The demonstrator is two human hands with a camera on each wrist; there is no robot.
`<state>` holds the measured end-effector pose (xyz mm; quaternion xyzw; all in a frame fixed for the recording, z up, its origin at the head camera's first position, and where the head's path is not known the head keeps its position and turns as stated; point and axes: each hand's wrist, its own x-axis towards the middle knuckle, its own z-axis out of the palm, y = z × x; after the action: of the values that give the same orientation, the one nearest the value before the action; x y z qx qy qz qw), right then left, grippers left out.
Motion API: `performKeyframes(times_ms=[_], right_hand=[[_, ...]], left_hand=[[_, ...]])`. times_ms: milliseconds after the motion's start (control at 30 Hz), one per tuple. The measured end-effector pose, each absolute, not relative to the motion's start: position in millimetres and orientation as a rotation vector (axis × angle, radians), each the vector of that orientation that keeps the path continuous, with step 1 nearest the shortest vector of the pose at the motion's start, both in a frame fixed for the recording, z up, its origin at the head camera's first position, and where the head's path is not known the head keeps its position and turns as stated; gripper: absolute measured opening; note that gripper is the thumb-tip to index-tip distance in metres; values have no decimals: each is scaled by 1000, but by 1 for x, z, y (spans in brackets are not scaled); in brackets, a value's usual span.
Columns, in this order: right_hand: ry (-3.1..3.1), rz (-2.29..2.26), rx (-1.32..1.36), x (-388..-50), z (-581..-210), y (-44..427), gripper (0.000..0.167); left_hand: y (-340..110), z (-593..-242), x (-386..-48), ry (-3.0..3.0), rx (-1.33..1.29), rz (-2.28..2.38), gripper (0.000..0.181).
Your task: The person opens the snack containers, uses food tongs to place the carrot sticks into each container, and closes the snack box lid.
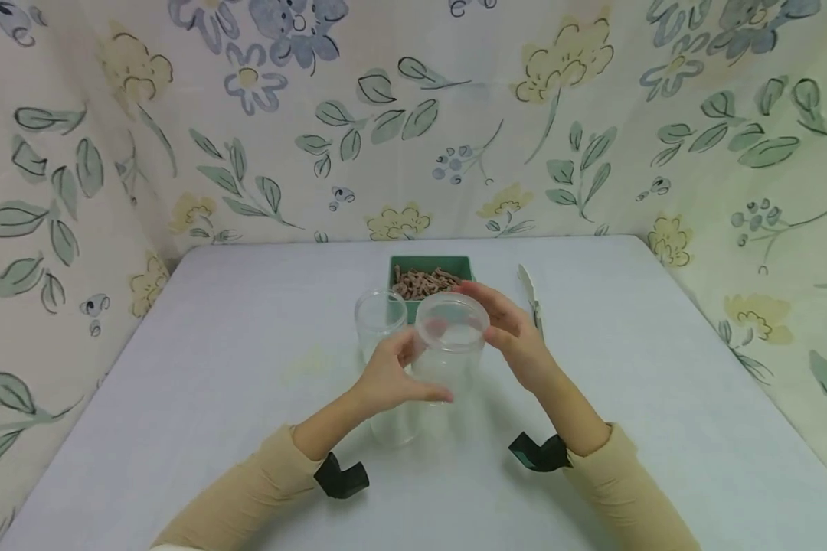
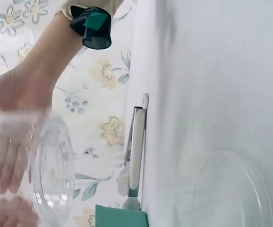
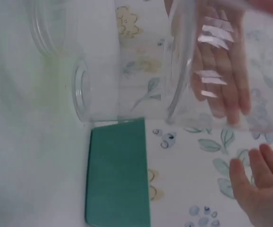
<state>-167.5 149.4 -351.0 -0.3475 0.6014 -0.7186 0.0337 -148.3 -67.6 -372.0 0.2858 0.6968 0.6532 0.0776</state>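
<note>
A clear plastic jar point(image 1: 448, 367) is held above the table by my left hand point(image 1: 393, 375), its thumb across the near side and its fingers behind. My right hand point(image 1: 520, 340) is beside the jar's right rim, fingers extended; in the right wrist view its fingers point(image 3: 264, 175) look apart from the jar. The jar is see-through and nothing shows inside it. Just left of it stands another clear jar point(image 1: 380, 312), partly hidden by my left hand. A further clear round container point(image 1: 396, 430) appears below that hand, its kind unclear.
Behind the jars sits a green box point(image 1: 429, 264) of short brown sticks point(image 1: 423, 283). To its right lies a long, slim, pale utensil point(image 2: 136, 146), resembling tongs. The white table point(image 1: 262, 321) backs onto a floral curtain point(image 1: 455, 115).
</note>
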Motion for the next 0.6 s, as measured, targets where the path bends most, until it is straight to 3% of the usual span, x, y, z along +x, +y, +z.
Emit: performKeyframes(times_ms=[133, 267, 433, 600], right_hand=[[2088, -2279, -843, -156, -349, 140, 97], [2283, -2238, -732, -150, -345, 126, 111], [2316, -2231, -640, -151, -347, 125, 102], [2188, -2204, -717, -156, -349, 135, 91]], left_hand=[[-58, -373, -146, 2466, 661, 1993, 86], [-54, -379, -146, 2613, 668, 1975, 87], [-53, -383, -147, 2571, 737, 1966, 88], [-58, -384, -147, 2412, 771, 1925, 89]])
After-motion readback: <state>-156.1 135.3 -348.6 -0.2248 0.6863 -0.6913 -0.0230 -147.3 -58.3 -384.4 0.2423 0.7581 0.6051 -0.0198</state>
